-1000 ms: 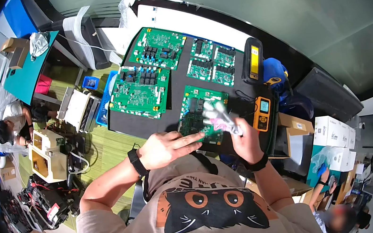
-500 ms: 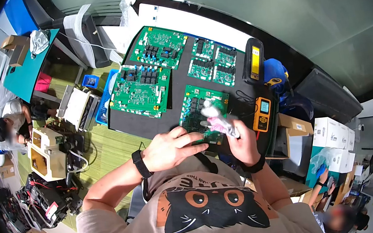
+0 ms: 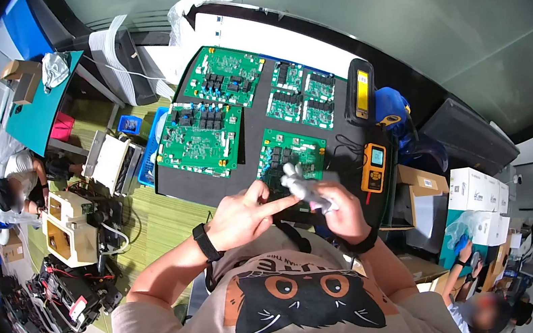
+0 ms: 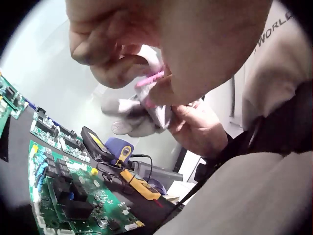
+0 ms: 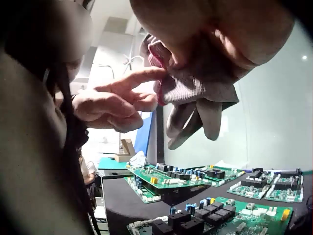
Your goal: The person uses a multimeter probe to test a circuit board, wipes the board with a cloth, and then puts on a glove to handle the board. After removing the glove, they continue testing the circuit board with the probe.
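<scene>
A grey-white knitted glove [image 3: 300, 185] with a pink cuff hangs from my right hand [image 3: 344, 210], whose fingers grip it near the cuff. The glove's empty fingers dangle above the circuit boards in the right wrist view. My left hand [image 3: 243, 221] reaches in from the left with one finger stretched out to the cuff. In the left wrist view, the pink cuff [image 4: 150, 79] lies between the left thumb and a curled finger, which pinch it. Below both hands a green circuit board [image 3: 302, 151] lies on the black tabletop, partly hidden by the glove.
Two larger boards [image 3: 198, 138] lie at the left of the table, and several small boards [image 3: 285, 106] at the back. An orange handheld meter [image 3: 374, 168], a black case [image 3: 353, 79] with a yellow label and a blue tool [image 3: 392, 106] stand at right. A person [image 3: 20, 181] sits at far left.
My right hand has turned and brought the glove lower and closer to the left hand. The left hand has moved right, and its outstretched finger now meets the cuff.
</scene>
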`<state>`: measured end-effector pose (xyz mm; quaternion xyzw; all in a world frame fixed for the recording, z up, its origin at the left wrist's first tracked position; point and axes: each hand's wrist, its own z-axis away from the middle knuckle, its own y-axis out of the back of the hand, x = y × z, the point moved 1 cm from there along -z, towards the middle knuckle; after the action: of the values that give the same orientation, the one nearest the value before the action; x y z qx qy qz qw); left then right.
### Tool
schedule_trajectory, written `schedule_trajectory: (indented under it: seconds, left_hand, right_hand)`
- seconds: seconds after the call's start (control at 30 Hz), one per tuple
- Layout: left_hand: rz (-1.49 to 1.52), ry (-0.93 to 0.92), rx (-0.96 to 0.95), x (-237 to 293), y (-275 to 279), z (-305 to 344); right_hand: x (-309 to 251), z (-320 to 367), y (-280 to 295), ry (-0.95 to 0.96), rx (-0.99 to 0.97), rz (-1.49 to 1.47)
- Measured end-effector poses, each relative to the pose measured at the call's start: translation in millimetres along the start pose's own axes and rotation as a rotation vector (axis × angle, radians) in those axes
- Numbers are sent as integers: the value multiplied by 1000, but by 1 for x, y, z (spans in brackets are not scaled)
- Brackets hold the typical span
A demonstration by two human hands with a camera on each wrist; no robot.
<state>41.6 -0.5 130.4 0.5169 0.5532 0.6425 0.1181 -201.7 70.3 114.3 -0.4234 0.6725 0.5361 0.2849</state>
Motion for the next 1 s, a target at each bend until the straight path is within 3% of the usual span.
schedule_trajectory:
  seconds: [0.07, 0.13, 0.2, 0.27, 0.4, 0.53, 0.6, 0.67, 0.77, 0.8, 0.87, 0.9, 0.93, 1.0]
  left_hand:
    - [-52, -17, -30, -6, 3, -2]
    - [-128, -285, 85, -10, 4, -8]
    - [-155, -293, 20, -5, 7, -9]
    - [-348, -421, 39, -3, 7, -14]
    - [-348, -491, -111, -1, 0, -16]
    - [-302, -573, -118, 3, -1, -20]
    - [-280, -593, -120, 6, 0, -21]
    - [-259, -612, -119, 8, -1, -21]
    - [-257, -650, -75, 8, -2, -22]
    - [-258, -650, -74, 6, -7, -18]
    - [448, -95, -283, -6, -22, -5]
    - [41, -432, 41, -6, -15, -6]
    - [39, -428, 41, -6, -11, -6]
    - [-236, -652, -17, -2, -2, -5]
  right_hand:
    - [-1, 5, 8, -288, 90, 90]
    - [2, -1, 9, -281, 199, 138]
    - [1, -1, 11, -355, 295, 61]
    - [-4, -5, 9, -379, 322, 53]
    - [-9, -13, 9, -311, 339, 43]
    - [-30, -24, 10, -310, 294, 51]
    - [-38, -28, 10, -206, 291, 89]
    - [-48, -29, 12, -251, 206, 88]
    - [-57, -34, 7, 96, 91, 112]
    - [-54, -32, 1, 236, 64, 175]
    - [-63, -33, -7, 311, -148, 206]
    - [-59, -29, -8, 304, -139, 152]
    - [-53, -24, -9, 305, -141, 148]
    - [-37, -14, -5, 310, -128, 100]
